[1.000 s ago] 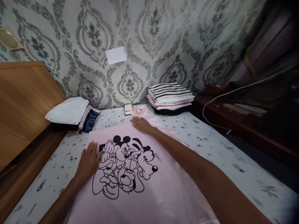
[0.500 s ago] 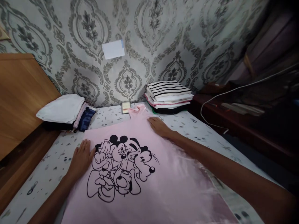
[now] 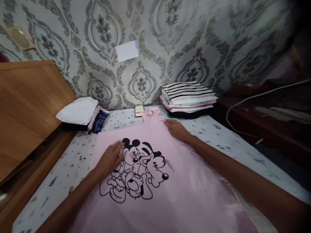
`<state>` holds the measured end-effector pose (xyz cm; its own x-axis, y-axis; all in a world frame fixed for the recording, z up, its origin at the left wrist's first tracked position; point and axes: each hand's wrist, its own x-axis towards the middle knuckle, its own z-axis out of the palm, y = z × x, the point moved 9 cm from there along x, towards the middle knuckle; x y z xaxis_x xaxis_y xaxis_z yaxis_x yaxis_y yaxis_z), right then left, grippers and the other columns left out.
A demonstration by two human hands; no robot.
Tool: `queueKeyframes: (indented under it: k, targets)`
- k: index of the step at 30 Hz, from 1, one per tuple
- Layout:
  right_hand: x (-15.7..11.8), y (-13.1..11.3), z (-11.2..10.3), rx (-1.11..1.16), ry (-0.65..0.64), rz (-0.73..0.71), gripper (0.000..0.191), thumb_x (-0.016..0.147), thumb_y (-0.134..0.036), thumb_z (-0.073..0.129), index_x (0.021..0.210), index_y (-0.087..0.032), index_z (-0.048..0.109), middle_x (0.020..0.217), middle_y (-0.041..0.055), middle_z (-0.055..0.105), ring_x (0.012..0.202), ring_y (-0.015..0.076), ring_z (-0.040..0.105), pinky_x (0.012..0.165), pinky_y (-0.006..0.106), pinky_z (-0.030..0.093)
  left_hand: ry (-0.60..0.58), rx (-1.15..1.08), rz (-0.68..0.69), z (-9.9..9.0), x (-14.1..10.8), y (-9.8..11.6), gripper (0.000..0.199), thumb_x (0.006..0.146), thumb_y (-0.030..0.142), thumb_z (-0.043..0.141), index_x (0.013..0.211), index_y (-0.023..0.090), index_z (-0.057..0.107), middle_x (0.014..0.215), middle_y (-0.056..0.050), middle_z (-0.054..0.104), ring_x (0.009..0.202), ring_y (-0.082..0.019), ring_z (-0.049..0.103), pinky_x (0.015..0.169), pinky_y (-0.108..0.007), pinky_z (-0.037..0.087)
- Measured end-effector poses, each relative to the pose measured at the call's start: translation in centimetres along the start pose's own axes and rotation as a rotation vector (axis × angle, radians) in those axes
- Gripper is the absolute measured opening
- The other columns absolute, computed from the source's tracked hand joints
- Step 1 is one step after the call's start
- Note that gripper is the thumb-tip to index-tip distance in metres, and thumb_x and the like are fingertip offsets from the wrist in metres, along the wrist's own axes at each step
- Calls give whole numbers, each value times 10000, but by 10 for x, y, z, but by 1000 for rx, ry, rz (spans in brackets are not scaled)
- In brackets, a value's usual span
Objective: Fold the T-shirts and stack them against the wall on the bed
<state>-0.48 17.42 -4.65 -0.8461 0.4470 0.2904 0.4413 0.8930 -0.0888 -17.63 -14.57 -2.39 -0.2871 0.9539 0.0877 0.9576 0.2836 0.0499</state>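
Left hand (image 3: 112,158): unclenched, hiding part of print (image 3: 155,168)
Right hand (image 3: 178,130): unclenched, at right edge of pink shirt (image 3: 184,194)
Pink shirt: one, on bed (image 3: 218,142)
Far bed edge: two clothes stacks (image 3: 188,100), one card (image 3: 139,111) between

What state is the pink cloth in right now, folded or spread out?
Spread: the pink cloth lies broad across the bed, its printed front showing, though its far end is bunched.

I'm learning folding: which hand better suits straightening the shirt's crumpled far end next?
Probably the right hand: it rests near that crumpled end; the left hand lies farther off, on the print.
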Motion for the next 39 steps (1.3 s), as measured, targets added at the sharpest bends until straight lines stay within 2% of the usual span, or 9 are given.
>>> queueKeyframes:
  k: [3,9,13,17,21,25,30,35,39]
  targets:
    - [1,3,3,5,1,-29,477,946,-133,359,1366,-76,577,1414,189,581,1326,285,507,1110,443,394,-46,-72,9,10,18,-5,577,1025,519,273,1532,264,381,1640,-60,315,1525,-237,249,1222,-481,244]
    - [0,4,3,4,10,-47,463,959,-171,379,1370,-113,585,1409,171,591,1321,285,519,1100,452,415,-18,42,-224,8,54,-108,563,1025,423,264,1502,165,414,1594,-122,396,1497,-243,316,1200,-457,283]
    - [-1,2,-2,39,23,-14,440,990,-208,369,1355,-137,603,1418,163,586,1322,283,520,1100,467,412,-6,169,-280,-5,69,-120,532,1020,334,243,1458,116,450,1537,-177,462,1434,-270,418,1122,-474,384]
    - [-2,2,-5,72,17,16,419,998,-223,388,1346,-162,613,1424,149,584,1329,273,516,1104,464,404,45,239,-245,-25,98,-76,479,989,244,289,1398,105,495,1433,-238,536,1318,-373,509,1049,-604,382]
    - [-3,2,-11,112,19,39,395,992,-214,412,1315,-172,636,1406,139,599,1322,271,521,1113,461,386,86,229,-85,-34,162,3,412,980,310,408,1338,149,537,1262,-188,637,1206,-350,561,1025,-528,405]
    - [-5,-1,-21,149,39,43,362,977,-190,435,1246,-161,675,1346,138,638,1275,267,551,1098,430,397,139,166,44,-30,226,78,425,946,239,483,1365,175,510,1338,-165,586,1271,-308,494,1023,-425,411]
    - [-9,-8,-35,164,64,20,316,974,-191,450,1129,-183,725,1261,114,682,1243,254,556,1087,399,382,180,39,25,-32,275,112,268,912,139,503,1133,150,655,1200,-178,656,1208,-316,537,979,-420,429]
    - [-12,-14,-42,203,48,11,267,976,-216,469,1043,-176,724,1128,111,717,1148,257,580,1019,403,394,276,-144,-92,-63,281,107,263,968,198,417,1016,155,673,902,-112,689,928,-260,643,780,-346,488]
    - [-12,-13,-40,239,49,23,235,952,-251,513,1003,-181,732,1092,102,732,1098,270,595,977,408,416,319,-371,27,-80,224,130,424,1044,337,269,1023,152,651,823,-35,653,752,-157,626,672,-249,494]
